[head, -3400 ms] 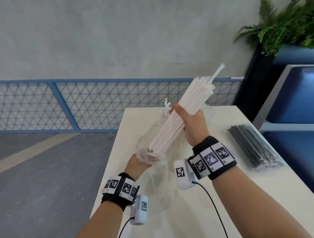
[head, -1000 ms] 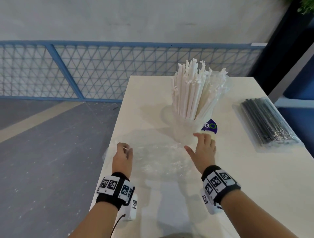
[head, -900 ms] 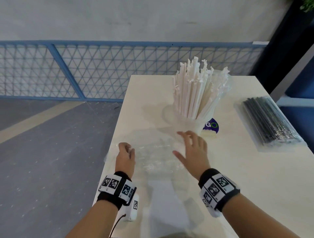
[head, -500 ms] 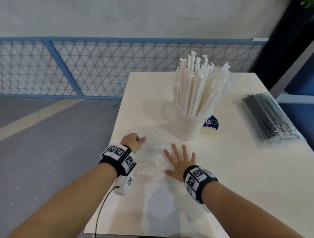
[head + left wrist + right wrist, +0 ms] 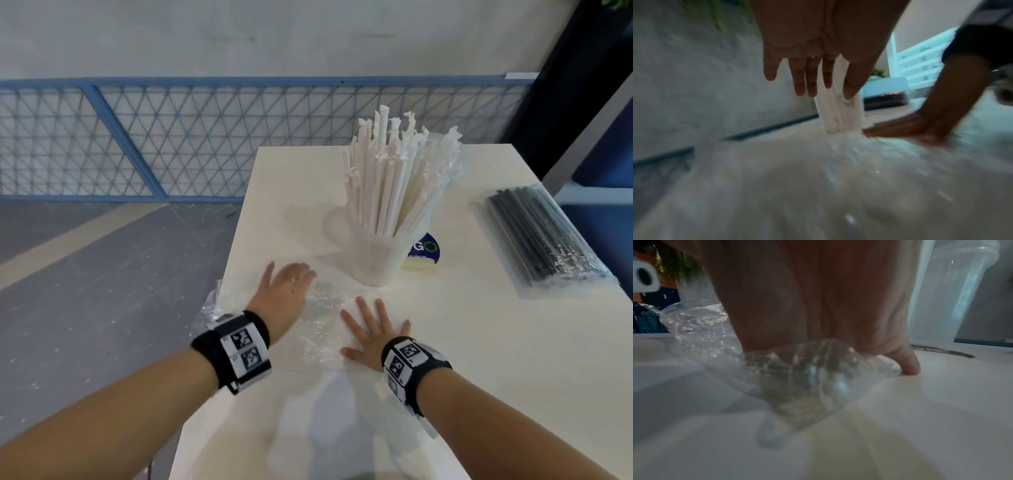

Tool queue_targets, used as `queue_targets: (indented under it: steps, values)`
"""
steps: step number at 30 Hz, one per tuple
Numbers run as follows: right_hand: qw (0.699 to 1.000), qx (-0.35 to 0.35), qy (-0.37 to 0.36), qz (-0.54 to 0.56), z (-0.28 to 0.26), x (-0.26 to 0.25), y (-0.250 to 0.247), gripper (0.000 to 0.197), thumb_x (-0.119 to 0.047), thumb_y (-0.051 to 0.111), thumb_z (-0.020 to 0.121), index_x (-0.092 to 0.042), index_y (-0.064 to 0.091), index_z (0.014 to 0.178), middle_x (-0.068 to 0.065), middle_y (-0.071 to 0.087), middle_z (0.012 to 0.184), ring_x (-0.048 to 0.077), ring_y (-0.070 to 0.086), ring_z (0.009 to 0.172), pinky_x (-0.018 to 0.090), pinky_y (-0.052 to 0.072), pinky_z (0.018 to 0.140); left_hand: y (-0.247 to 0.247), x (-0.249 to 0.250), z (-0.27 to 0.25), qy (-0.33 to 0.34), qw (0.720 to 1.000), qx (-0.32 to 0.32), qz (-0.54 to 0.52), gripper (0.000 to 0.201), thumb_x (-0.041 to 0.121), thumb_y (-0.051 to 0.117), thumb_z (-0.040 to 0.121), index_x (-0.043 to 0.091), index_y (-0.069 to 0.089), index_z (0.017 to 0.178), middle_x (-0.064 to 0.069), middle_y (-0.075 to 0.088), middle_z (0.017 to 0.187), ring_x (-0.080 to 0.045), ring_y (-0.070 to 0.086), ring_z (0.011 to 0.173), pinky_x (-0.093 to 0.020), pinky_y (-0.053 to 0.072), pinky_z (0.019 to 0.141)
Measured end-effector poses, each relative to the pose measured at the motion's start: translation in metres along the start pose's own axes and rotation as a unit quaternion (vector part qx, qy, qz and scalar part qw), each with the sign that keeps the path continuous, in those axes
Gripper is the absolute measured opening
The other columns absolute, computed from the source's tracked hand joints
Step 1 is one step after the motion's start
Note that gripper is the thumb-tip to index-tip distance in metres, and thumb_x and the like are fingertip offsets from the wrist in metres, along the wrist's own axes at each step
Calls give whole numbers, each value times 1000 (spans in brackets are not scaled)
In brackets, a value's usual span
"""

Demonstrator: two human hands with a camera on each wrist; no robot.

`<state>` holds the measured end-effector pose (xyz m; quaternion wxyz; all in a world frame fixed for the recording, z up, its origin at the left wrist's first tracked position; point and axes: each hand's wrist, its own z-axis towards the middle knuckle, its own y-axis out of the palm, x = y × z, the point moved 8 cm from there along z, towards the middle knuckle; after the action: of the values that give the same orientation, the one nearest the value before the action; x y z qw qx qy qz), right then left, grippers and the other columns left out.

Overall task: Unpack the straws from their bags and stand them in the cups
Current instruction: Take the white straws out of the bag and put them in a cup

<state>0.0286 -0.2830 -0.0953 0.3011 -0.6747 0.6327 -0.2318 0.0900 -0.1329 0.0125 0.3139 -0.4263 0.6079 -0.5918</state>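
Note:
White paper-wrapped straws (image 5: 394, 185) stand in a translucent cup (image 5: 375, 263) at mid table. Their empty clear bag (image 5: 318, 329) lies crumpled flat in front of the cup. My right hand (image 5: 373, 330) presses flat on the bag's right part with spread fingers; in the right wrist view its palm (image 5: 818, 296) bears down on the bag (image 5: 797, 378). My left hand (image 5: 287, 282), blurred, hovers just over the bag's left part with straight fingers (image 5: 812, 81) and holds nothing. A sealed bag of black straws (image 5: 541, 236) lies at the right.
A purple and green round sticker (image 5: 428, 248) lies just right of the cup. The white table's left edge (image 5: 236, 240) runs close to my left hand, with grey floor and a blue mesh fence (image 5: 171, 144) beyond. The cup (image 5: 945, 296) stands near my right fingers.
The white straws went from my hands and their bag into the cup. In the last half second my left hand swept forward over the bag with fingers straightening; my right hand stayed flat.

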Motion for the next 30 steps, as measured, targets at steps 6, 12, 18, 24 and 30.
queue_targets:
  steps: [6, 12, 18, 24, 30]
  values:
    - [1000, 0, -9, 3, 4, 3, 1, 73, -66, 26, 88, -46, -22, 139, -10, -39, 148, 27, -32, 139, 72, 3, 104, 89, -30, -27, -74, 970, -221, 62, 89, 66, 27, 87, 14, -16, 146, -13, -31, 151, -35, -21, 142, -49, -5, 116]
    - [999, -9, -31, -15, 2, 24, -1, 96, -74, 39, 79, -37, -24, 142, -10, -39, 148, 18, -31, 140, 70, 1, 106, 100, -35, -39, -93, 958, -270, 14, 121, 92, -26, 19, 33, -41, 123, -5, -49, 132, -40, -28, 138, -53, -3, 115]
    - [999, -6, -19, -24, -6, 48, -3, 116, -78, 49, 69, -30, -28, 142, -7, -40, 148, 15, -31, 140, 67, -1, 108, 96, -36, -46, -104, 951, -291, 7, 129, 91, -27, 11, 34, -39, 125, -8, -48, 134, -40, -29, 138, -52, -8, 115]
    - [989, 142, -27, 4, -32, 40, -61, 93, -85, 22, 69, -29, 26, 143, -4, 13, 158, 14, 5, 147, 57, -9, 112, 29, 6, -3, -100, 980, -167, -28, 102, 81, 18, 76, 13, -4, 148, -15, -15, 156, -34, -18, 143, -50, -9, 116]
    - [818, 466, 24, 336, -85, 96, -162, 45, -46, 69, 76, -13, 45, 97, -2, 45, 99, 23, 56, 90, 49, 40, 98, -72, 34, 67, -97, 934, 9, -344, 117, 54, 74, 66, 12, 1, 147, -7, 10, 156, -22, 19, 142, -34, 20, 116]
